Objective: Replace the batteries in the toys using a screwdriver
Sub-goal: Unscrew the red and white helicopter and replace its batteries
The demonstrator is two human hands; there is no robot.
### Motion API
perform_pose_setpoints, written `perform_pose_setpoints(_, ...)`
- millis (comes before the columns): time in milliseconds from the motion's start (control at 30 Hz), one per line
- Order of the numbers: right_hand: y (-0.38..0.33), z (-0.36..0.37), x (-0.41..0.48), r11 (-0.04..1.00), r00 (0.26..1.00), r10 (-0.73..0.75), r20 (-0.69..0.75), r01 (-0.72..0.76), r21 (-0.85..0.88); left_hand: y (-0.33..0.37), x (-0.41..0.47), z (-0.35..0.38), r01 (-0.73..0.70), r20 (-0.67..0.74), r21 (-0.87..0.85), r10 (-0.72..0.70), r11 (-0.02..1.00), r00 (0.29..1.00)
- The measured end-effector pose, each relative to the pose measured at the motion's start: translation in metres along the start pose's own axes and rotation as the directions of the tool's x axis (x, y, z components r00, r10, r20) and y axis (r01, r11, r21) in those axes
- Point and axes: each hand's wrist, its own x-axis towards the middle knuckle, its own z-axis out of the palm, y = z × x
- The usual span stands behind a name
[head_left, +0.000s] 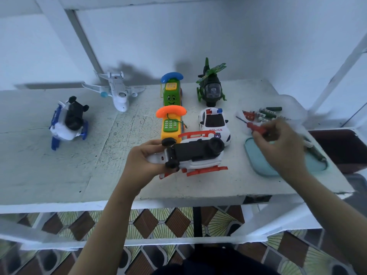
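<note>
My left hand [145,159] grips a white and red toy helicopter [195,153] turned upside down, its black underside and wheels facing up, just above the table near the front. My right hand [282,144] holds a red-handled screwdriver [251,125] over a teal tray [258,165]; its thin shaft points up and to the left. Several batteries [264,114] lie in a loose group at the right rear of the table, behind that hand.
On the white table [59,171] stand a police car [214,124], a yellow toy phone [170,124], a green toy phone [171,92], a green helicopter [211,86], a white airplane [117,92] and an overturned blue and white toy [67,122]. The table edge runs close along the front.
</note>
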Motion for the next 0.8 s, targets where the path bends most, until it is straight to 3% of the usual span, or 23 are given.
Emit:
perform_pose_setpoints(100,0.014,0.014,-0.012,0.971,0.988,-0.14,0.062,0.149,-0.188,0.001,-0.002,-0.002,-0.01,0.001,0.012,0.01,1.0,1.0)
perform_pose_setpoints(200,0.021,0.024,-0.019,0.924,0.976,-0.177,0.125,0.208,-0.321,0.002,-0.005,-0.004,-0.014,0.0,0.014,0.013,1.0,1.0)
perform_pose_setpoints(433,0.026,0.03,-0.026,0.891,0.963,-0.159,0.22,0.235,-0.389,0.002,-0.018,-0.013,-0.001,-0.034,-0.032,0.0,0.999,0.999)
perform_pose_setpoints(600,0.007,0.029,-0.041,0.925,0.951,-0.258,0.171,0.294,-0.24,0.005,-0.031,-0.025,0.022,-0.02,-0.031,-0.023,0.999,1.0)
perform_pose_setpoints(733,-0.024,0.034,-0.063,0.89,0.841,-0.447,0.304,0.453,0.054,0.013,-0.044,-0.035,0.04,0.018,-0.088,-0.039,0.995,0.999)
perform_pose_setpoints(800,-0.035,0.04,-0.071,0.839,0.778,-0.532,0.334,0.537,0.085,0.012,-0.048,-0.043,0.048,0.009,-0.125,-0.048,0.991,0.999)
